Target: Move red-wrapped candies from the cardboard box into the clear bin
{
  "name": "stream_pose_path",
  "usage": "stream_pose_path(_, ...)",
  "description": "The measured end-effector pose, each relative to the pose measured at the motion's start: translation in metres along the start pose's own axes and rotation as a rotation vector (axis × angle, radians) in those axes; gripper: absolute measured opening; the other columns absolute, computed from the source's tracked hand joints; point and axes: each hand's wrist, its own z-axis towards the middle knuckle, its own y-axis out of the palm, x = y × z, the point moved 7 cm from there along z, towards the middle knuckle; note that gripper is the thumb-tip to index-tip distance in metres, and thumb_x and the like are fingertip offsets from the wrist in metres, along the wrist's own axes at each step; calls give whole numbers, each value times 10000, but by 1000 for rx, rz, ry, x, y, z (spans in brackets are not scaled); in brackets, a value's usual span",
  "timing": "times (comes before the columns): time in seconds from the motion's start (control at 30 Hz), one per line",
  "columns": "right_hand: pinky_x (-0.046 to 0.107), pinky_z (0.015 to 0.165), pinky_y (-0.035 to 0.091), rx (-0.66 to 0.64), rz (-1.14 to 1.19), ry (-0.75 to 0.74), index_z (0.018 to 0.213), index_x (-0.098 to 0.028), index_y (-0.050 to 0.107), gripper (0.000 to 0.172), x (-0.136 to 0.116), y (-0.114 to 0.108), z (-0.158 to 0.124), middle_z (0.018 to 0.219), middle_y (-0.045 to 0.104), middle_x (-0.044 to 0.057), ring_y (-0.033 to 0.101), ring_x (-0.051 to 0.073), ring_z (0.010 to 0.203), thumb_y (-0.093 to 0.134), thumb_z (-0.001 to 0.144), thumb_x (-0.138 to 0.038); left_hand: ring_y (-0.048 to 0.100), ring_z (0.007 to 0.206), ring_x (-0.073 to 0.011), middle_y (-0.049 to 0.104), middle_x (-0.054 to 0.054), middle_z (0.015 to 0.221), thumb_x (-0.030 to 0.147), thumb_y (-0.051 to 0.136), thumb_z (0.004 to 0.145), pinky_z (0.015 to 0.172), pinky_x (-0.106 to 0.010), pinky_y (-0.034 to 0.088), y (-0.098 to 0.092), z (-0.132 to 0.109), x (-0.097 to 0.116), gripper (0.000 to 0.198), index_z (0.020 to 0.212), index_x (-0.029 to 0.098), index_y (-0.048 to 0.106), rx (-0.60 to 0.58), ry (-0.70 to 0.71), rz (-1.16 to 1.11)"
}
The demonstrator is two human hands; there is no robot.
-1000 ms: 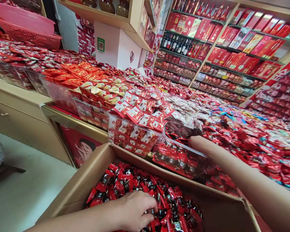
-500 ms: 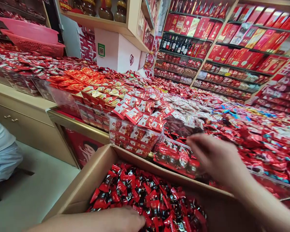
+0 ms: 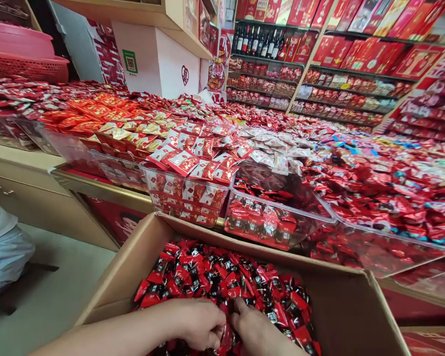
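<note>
An open cardboard box (image 3: 341,301) right in front of me is filled with small red-and-black wrapped candies (image 3: 222,282). Both of my hands are down in that pile at the near edge. My left hand (image 3: 198,324) is curled, its fingers closed into the candies. My right hand (image 3: 257,333) sits beside it and touches it, fingers bent down among the wrappers. What each hand grips is hidden by the fingers and the pile. Just behind the box stands a clear plastic bin (image 3: 278,225) partly filled with the same kind of candies.
More clear bins with red, gold and white wrapped sweets (image 3: 193,163) cover a long counter. Shelves with red gift boxes and bottles (image 3: 333,49) line the back wall. Pink baskets (image 3: 22,54) stand at far left. Another person's clothing (image 3: 0,252) shows low at left.
My right hand left the clear bin and came down into the cardboard box beside my left hand. The view shifted slightly right and downward.
</note>
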Motion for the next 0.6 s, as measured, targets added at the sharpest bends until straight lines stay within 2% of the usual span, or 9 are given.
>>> stream_pose_path(0.1, 265, 617, 437, 99, 200, 5, 747, -148, 603, 198, 3, -16, -4, 867, 594, 86, 577, 204, 711, 583, 555, -105, 547, 635, -194, 605, -19, 745, 336, 546, 587, 473, -240, 361, -9, 0, -1, 276, 841, 231, 569, 65, -39, -100)
stream_pose_path(0.17, 232, 589, 411, 225, 420, 18, 680, -165, 575, 109, 9, -32, -6, 722, 598, 24, 549, 161, 665, 593, 574, -145, 540, 675, -195, 587, -29, 801, 380, 572, 567, 513, -250, 380, -18, 1, -2, 372, 895, 209, 534, 158, -75, -213)
stream_pose_path(0.23, 220, 556, 390, 331, 672, 49, 672, -165, 543, 48, 18, -47, -10, 639, 569, -4, 514, 128, 612, 561, 629, -177, 526, 666, -169, 567, -16, 774, 380, 585, 567, 528, -238, 389, -25, 3, -1, 380, 884, 182, 515, 233, -80, -409)
stream_pose_path(0.3, 218, 543, 385, 356, 949, 56, 694, -154, 524, 70, 25, -55, -13, 623, 546, -9, 492, 111, 585, 538, 677, -220, 515, 620, -134, 545, 7, 697, 347, 557, 617, 518, -222, 391, -28, 6, 1, 300, 842, 156, 505, 245, -48, -664)
stream_pose_path(0.4, 221, 574, 395, 302, 1311, 12, 779, -145, 522, 177, 26, -62, -16, 703, 559, 1, 501, 100, 625, 569, 681, -285, 516, 559, -111, 533, 20, 627, 324, 550, 652, 498, -215, 385, -34, 7, 6, 276, 845, 134, 496, 231, 3, -948)
stream_pose_path(0.47, 205, 546, 385, 307, 1425, 27, 794, -141, 523, 223, 28, -66, -18, 700, 558, -3, 491, 87, 604, 600, 661, -303, 534, 557, -113, 535, 20, 617, 309, 571, 649, 501, -217, 383, -40, 4, 8, 292, 867, 131, 493, 246, 33, -1060)
stream_pose_path(0.6, 174, 437, 327, 396, 1512, 102, 744, -132, 525, 241, 33, -70, -23, 588, 510, -35, 413, 50, 475, 624, 643, -328, 569, 560, -116, 553, 1, 657, 318, 563, 679, 507, -213, 388, -51, -2, 12, 298, 895, 130, 481, 269, 89, -1202)
